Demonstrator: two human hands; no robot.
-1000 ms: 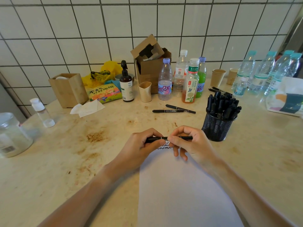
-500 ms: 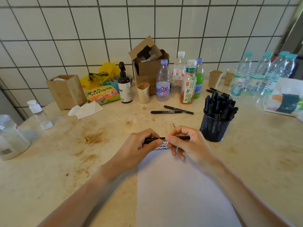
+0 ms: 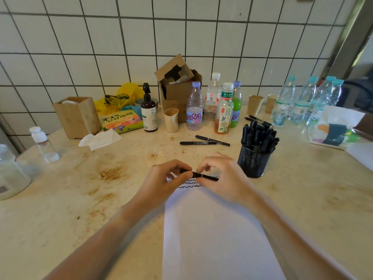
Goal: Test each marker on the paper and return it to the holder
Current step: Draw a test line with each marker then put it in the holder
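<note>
Stained counter — both hands pinch marker, tip hidden, blurred.

— The holder at two o'clock is looking like black wire mesh, and the paper is showing matt white.

— The countertop is gleaming like polished stone, perhaps; stains are dulling it.

Both hands, left hand and right hand, hold one black marker sideways over the white paper. The mesh holder stands near, full of markers.
</note>
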